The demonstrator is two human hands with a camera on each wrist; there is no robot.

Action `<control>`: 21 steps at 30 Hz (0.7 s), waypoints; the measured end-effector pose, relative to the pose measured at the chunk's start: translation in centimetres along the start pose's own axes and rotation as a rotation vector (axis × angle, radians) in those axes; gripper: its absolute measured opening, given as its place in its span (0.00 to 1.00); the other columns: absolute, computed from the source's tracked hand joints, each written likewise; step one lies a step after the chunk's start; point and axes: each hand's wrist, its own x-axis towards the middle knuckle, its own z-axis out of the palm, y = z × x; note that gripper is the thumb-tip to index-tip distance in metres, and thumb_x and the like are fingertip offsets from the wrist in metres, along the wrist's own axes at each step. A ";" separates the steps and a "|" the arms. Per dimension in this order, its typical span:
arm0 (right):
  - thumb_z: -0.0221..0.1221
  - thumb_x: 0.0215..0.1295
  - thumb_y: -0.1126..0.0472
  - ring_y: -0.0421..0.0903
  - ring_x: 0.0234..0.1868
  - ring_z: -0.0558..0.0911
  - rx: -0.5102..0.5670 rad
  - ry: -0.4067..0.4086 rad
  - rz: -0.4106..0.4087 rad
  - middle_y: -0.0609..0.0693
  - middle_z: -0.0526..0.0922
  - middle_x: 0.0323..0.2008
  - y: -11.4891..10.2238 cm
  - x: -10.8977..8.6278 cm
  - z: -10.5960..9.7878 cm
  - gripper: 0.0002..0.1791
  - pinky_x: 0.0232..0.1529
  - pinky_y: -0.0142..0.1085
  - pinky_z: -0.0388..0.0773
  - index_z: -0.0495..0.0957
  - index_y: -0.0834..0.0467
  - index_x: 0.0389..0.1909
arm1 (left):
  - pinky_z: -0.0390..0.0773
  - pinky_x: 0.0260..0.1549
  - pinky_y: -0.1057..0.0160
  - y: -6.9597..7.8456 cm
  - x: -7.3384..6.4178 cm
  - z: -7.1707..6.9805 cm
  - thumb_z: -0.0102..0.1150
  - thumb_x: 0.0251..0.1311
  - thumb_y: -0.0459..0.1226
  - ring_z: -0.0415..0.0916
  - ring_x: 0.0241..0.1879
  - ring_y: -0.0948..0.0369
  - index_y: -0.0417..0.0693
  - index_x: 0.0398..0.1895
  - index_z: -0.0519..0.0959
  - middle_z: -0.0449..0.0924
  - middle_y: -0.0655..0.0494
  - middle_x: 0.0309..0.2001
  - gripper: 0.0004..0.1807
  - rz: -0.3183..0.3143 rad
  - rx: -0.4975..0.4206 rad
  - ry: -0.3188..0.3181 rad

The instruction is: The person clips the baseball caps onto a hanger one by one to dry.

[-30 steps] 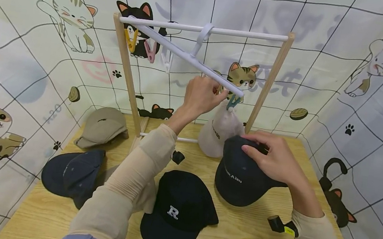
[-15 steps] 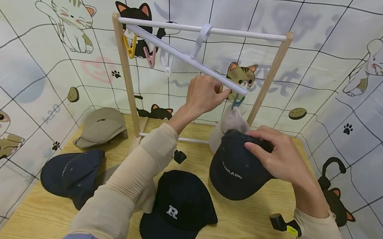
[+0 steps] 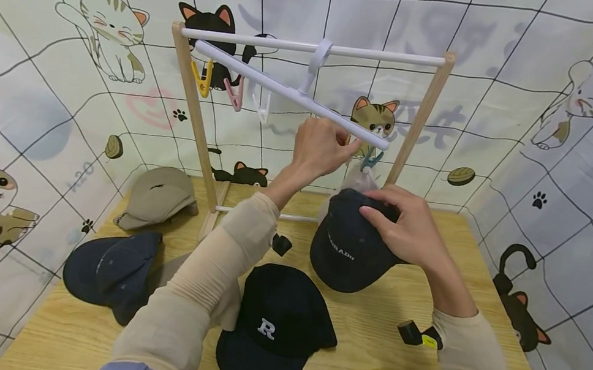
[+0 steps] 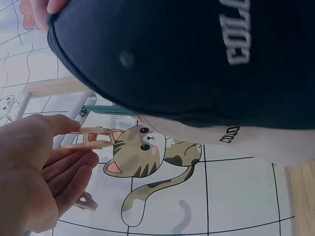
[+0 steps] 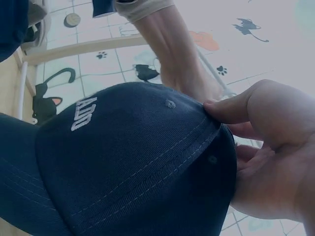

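Two beige-sleeved arms reach over a wood-grain tabletop [image 3: 363, 366], the left arm [image 3: 196, 277] stretched forward and upward, the right arm [image 3: 479, 368] angled inward from the side. Before them stands a wooden rack [image 3: 421, 120] with white rails; hooked on its top rail is a white hanger [image 3: 254, 75], sloping down toward the person's right and bearing a row of colored clips.

At right, a navy cap [image 3: 350, 241] is held in front of the rack, brim downward, its dark crown marked by stitched seams, embroidered eyelets and white lettering, only partly legible. The right hand [image 3: 413, 227] pinches its crown, thumb in front and fingers behind. Just beyond, mostly hidden, a pale lettered fabric piece [image 3: 355, 183] hangs beneath the hanger's lower end.

Nearest the camera lies a black cap [image 3: 281, 306] with a white letter R; to its left rest a dark blue cap [image 3: 125, 269] and, farther back, a tan cap [image 3: 159, 196].

Smallest are the clips: yellow [image 3: 205, 78], pink [image 3: 234, 94] and white [image 3: 261, 107] near the hanger's upper half, teal [image 3: 372, 157] gripping the pale piece. The left hand [image 3: 320, 145], palm turned up in its wrist view, pinches an orange clip [image 4: 98, 131] between thumb and fingers.
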 end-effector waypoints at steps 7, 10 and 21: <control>0.70 0.78 0.65 0.59 0.54 0.90 0.006 0.013 0.031 0.60 0.92 0.53 0.1 1.1 1.3 0.15 0.58 0.56 0.84 0.90 0.62 0.61 | 0.56 0.20 0.70 0.0 -0.1 0.0 0.74 0.74 0.52 0.74 0.22 0.63 0.50 0.22 0.92 0.91 0.56 0.23 0.23 -0.005 -0.004 0.015; 0.69 0.78 0.65 0.60 0.55 0.90 0.002 0.031 0.031 0.61 0.92 0.53 0.2 1.6 1.8 0.14 0.58 0.57 0.83 0.90 0.63 0.60 | 0.56 0.20 0.70 0.1 -0.1 -0.1 0.74 0.73 0.52 0.73 0.22 0.63 0.50 0.23 0.92 0.90 0.56 0.23 0.22 -0.011 -0.007 0.018; 0.70 0.77 0.64 0.65 0.57 0.90 0.011 0.097 0.093 0.65 0.92 0.56 0.2 3.2 3.9 0.15 0.60 0.62 0.85 0.90 0.67 0.58 | 0.60 0.22 0.71 0.4 -0.2 -0.1 0.75 0.69 0.50 0.77 0.24 0.62 0.50 0.29 0.96 0.91 0.57 0.24 0.16 -0.038 -0.034 0.009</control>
